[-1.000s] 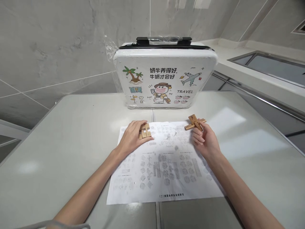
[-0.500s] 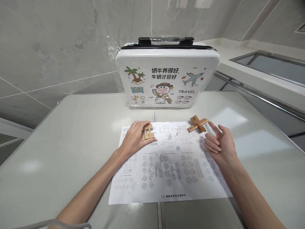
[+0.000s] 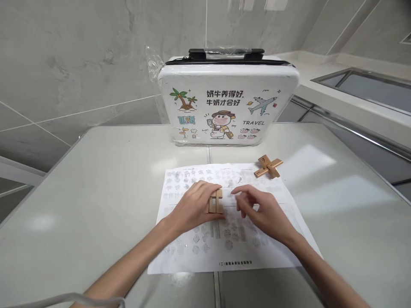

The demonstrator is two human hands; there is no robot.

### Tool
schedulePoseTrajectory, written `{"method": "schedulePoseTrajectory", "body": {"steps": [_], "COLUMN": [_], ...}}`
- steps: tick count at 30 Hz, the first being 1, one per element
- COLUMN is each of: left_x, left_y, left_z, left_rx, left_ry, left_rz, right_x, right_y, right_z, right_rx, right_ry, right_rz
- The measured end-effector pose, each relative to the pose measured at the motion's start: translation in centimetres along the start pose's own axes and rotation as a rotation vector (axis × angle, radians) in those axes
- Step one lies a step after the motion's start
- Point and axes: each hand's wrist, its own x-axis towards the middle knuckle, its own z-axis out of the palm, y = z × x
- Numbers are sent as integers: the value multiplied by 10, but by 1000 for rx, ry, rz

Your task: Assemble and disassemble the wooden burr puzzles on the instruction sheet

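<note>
Cool, fairly bright light, apparently from overhead, leaves white glare on the glossy table (image 3: 96, 192), strongest toward the right and weaker at the left and near side, while pale reflections show high on the tiled wall (image 3: 80, 51). Soft grey shadows fall on the paper sheet (image 3: 272, 259) around the right hand (image 3: 261, 209). Lettering on the white case (image 3: 224, 80) reads crisply, but the sheet's small print is faint and blurred, and wide-angle distortion stretches the picture's edges.
</note>
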Motion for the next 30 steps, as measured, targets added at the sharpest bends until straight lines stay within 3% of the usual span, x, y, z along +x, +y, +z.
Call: {"method": "schedulePoseTrajectory", "body": {"steps": [7, 16, 24, 30], "left_x": [-5, -16, -28, -28], "left_y": [1, -11, -4, 3], "left_z": [3, -29, -34, -26], "left_rx": [-8, 7, -528, -682], "left_ry": [-45, -124, 0, 76], "left_rz": [-20, -125, -382, -418], "right_x": [2, 0, 0, 10], "right_y": [5, 19, -8, -20], "right_z": [13, 29, 12, 16], "right_rx": [-306, -494, 11, 322], "right_ry": [-178, -131, -9, -129], "right_rz": [-114, -176, -91, -141]}}
